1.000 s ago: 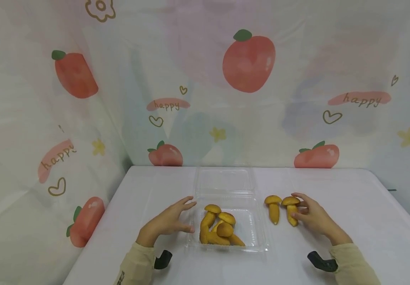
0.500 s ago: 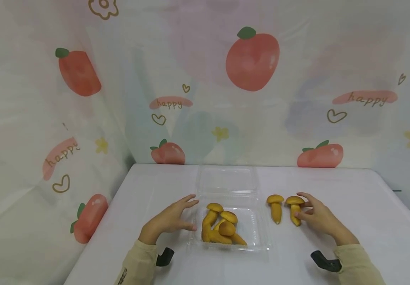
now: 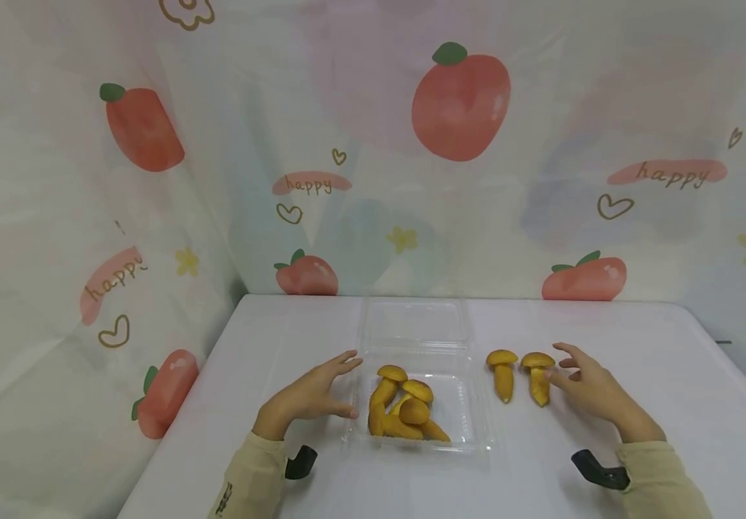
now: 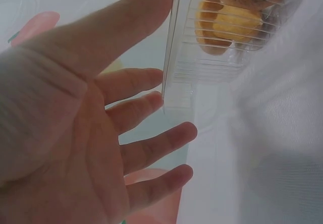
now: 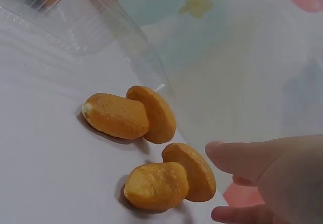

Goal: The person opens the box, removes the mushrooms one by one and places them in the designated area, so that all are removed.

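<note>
In the head view a clear plastic clamshell box (image 3: 462, 404) stands with its lid folded back, and several yellow-brown mushrooms (image 3: 391, 427) lie in its left part. My left hand (image 3: 311, 393) is at the box's left side with fingers and thumb spread. Its thumb and fingertips reach the rim in the left wrist view; whether they press on it I cannot tell. Right of the box, two more mushrooms lie side by side, a left one (image 5: 115, 117) and a right one (image 5: 157, 187). My right hand (image 3: 589, 389) hovers beside the right mushroom's cap, thumb apart from it in the right wrist view.
White cloth covers the table (image 3: 405, 486). The box's clear lid (image 3: 414, 322) lies flat toward the back. A fruit-printed curtain (image 3: 373, 108) hangs behind and to the left. Black curved pieces (image 3: 600, 470) stick out beneath both sleeves.
My right hand has drawn back to the right from the right mushroom, which lies slightly farther from the left one. The left hand holds its place; the view shifts slightly.
</note>
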The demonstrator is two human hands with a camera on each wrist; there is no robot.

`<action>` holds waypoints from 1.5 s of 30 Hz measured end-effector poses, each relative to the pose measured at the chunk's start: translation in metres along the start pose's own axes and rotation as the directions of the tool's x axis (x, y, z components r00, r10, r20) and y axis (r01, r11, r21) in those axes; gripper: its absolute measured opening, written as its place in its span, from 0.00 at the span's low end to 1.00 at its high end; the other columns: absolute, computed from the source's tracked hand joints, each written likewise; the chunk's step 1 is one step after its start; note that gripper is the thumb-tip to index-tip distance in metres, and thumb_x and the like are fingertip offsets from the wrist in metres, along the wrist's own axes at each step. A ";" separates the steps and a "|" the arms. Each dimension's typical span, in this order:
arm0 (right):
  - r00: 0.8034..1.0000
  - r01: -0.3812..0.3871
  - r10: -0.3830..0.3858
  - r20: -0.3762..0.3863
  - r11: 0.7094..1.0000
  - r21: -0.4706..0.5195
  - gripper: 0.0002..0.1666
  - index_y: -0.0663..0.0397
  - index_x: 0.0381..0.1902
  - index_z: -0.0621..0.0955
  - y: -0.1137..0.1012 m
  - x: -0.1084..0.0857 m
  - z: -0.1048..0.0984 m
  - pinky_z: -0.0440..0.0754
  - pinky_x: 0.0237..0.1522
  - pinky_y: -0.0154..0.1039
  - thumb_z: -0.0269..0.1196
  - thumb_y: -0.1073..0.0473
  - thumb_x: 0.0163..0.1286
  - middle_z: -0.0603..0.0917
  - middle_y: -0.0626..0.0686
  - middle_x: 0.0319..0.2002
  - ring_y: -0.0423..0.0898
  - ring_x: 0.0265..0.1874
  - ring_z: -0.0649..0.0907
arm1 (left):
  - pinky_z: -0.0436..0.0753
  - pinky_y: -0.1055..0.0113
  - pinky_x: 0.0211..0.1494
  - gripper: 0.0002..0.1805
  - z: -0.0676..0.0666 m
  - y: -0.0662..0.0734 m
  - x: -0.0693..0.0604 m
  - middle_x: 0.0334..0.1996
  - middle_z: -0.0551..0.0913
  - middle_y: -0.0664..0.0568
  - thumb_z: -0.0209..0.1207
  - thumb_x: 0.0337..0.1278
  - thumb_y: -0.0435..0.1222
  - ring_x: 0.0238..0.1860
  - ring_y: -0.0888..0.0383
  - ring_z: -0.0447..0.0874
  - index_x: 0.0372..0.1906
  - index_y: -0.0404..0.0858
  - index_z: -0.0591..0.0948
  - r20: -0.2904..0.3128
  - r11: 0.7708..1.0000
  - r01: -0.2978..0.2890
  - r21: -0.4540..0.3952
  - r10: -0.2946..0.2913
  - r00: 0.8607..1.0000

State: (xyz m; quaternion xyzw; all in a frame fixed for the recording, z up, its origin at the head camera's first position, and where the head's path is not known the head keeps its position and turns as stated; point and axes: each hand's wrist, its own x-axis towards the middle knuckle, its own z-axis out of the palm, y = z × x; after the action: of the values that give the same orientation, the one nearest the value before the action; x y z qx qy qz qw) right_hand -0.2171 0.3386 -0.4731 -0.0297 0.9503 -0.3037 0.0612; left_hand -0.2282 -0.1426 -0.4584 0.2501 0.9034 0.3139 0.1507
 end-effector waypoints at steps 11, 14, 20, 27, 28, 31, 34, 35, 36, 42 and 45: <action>0.984 0.107 -0.112 -0.140 0.993 -0.044 0.38 0.67 0.72 0.64 -0.017 0.001 0.003 0.76 0.55 0.72 0.60 0.48 0.76 0.73 0.79 0.62 0.75 0.58 0.74 | 0.61 0.38 0.78 0.51 -0.001 0.002 -0.001 0.81 0.56 0.44 0.76 0.49 0.42 0.80 0.40 0.54 0.77 0.38 0.64 -0.010 1.000 0.017 -0.003 -0.017 1.000; 0.978 0.133 -0.138 -0.155 0.990 -0.039 0.37 0.67 0.72 0.64 -0.024 0.000 0.005 0.75 0.56 0.72 0.61 0.49 0.76 0.73 0.78 0.62 0.75 0.59 0.74 | 0.61 0.38 0.78 0.51 0.000 0.002 0.000 0.81 0.56 0.44 0.76 0.49 0.42 0.80 0.40 0.54 0.77 0.38 0.64 -0.006 1.000 0.016 0.000 -0.016 1.000; 0.969 0.181 -0.179 -0.172 0.984 -0.007 0.35 0.65 0.72 0.65 -0.038 -0.006 0.009 0.78 0.56 0.70 0.61 0.52 0.76 0.73 0.76 0.62 0.72 0.60 0.74 | 0.61 0.38 0.78 0.50 0.000 0.003 0.001 0.81 0.56 0.43 0.76 0.49 0.41 0.80 0.40 0.54 0.77 0.38 0.64 -0.001 1.000 0.014 -0.001 -0.014 1.000; 0.957 0.232 -0.225 -0.181 0.973 0.017 0.34 0.63 0.72 0.66 -0.058 -0.010 0.009 0.77 0.58 0.69 0.61 0.52 0.76 0.75 0.73 0.63 0.70 0.61 0.75 | 0.61 0.38 0.78 0.50 -0.002 0.004 0.000 0.81 0.55 0.44 0.76 0.49 0.41 0.80 0.40 0.54 0.77 0.38 0.64 -0.005 1.000 0.022 0.006 -0.022 1.000; 0.957 0.235 -0.228 -0.178 0.972 0.021 0.34 0.63 0.72 0.66 -0.061 -0.011 0.009 0.76 0.59 0.69 0.61 0.53 0.76 0.75 0.72 0.63 0.69 0.61 0.75 | 0.61 0.38 0.78 0.50 -0.002 0.004 0.000 0.81 0.55 0.45 0.76 0.49 0.41 0.80 0.40 0.54 0.77 0.38 0.64 -0.006 1.000 0.024 0.005 -0.024 1.000; 0.957 0.243 -0.233 -0.171 0.969 0.037 0.33 0.61 0.72 0.66 -0.070 -0.013 0.011 0.75 0.59 0.70 0.61 0.56 0.75 0.75 0.72 0.63 0.69 0.61 0.75 | 0.60 0.37 0.78 0.51 -0.002 0.004 0.000 0.81 0.55 0.45 0.76 0.49 0.42 0.80 0.40 0.54 0.77 0.39 0.64 -0.007 1.000 0.029 0.000 -0.029 1.000; 0.959 0.246 -0.236 -0.157 0.968 0.050 0.34 0.59 0.73 0.66 -0.078 -0.014 0.015 0.76 0.58 0.69 0.61 0.54 0.75 0.76 0.70 0.63 0.68 0.59 0.77 | 0.60 0.37 0.78 0.51 -0.002 0.003 0.001 0.81 0.56 0.45 0.76 0.49 0.42 0.80 0.40 0.54 0.78 0.39 0.64 -0.007 1.000 0.029 0.000 -0.029 1.000; 0.959 0.248 -0.238 -0.152 0.967 0.054 0.34 0.59 0.73 0.66 -0.080 -0.015 0.017 0.77 0.58 0.69 0.62 0.53 0.75 0.76 0.70 0.63 0.67 0.59 0.77 | 0.61 0.37 0.78 0.51 -0.002 0.002 0.001 0.81 0.56 0.45 0.76 0.49 0.42 0.80 0.40 0.54 0.78 0.39 0.64 -0.007 1.000 0.029 0.002 -0.029 1.000; 0.958 0.255 -0.244 -0.149 0.965 0.056 0.33 0.58 0.73 0.67 -0.082 -0.015 0.019 0.77 0.59 0.68 0.62 0.53 0.75 0.76 0.69 0.63 0.67 0.58 0.78 | 0.61 0.37 0.78 0.51 -0.001 0.002 0.001 0.81 0.56 0.45 0.76 0.49 0.42 0.80 0.40 0.54 0.77 0.39 0.64 -0.006 1.000 0.028 0.001 -0.028 1.000; 0.933 0.334 -0.323 -0.157 0.941 0.048 0.31 0.61 0.70 0.70 -0.090 -0.018 0.030 0.79 0.58 0.66 0.63 0.58 0.73 0.80 0.66 0.59 0.66 0.58 0.79 | 0.61 0.37 0.78 0.50 0.001 0.000 0.001 0.81 0.56 0.44 0.76 0.49 0.42 0.80 0.39 0.55 0.77 0.38 0.64 0.002 1.000 0.016 -0.009 -0.016 1.000; 0.927 0.349 -0.340 -0.156 0.936 0.037 0.31 0.61 0.70 0.70 -0.093 -0.019 0.034 0.79 0.58 0.64 0.63 0.58 0.73 0.82 0.64 0.59 0.64 0.58 0.79 | 0.61 0.37 0.78 0.50 0.001 -0.001 0.002 0.81 0.56 0.44 0.76 0.49 0.42 0.80 0.40 0.55 0.77 0.38 0.64 0.003 1.000 0.016 -0.004 -0.016 1.000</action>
State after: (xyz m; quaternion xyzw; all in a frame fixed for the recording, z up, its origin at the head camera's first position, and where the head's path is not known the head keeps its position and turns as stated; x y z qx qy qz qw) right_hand -0.1920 0.2448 -0.4444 -0.1716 0.9221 -0.3412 -0.0626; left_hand -0.2294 -0.1412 -0.4601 0.2430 0.9046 0.3142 0.1549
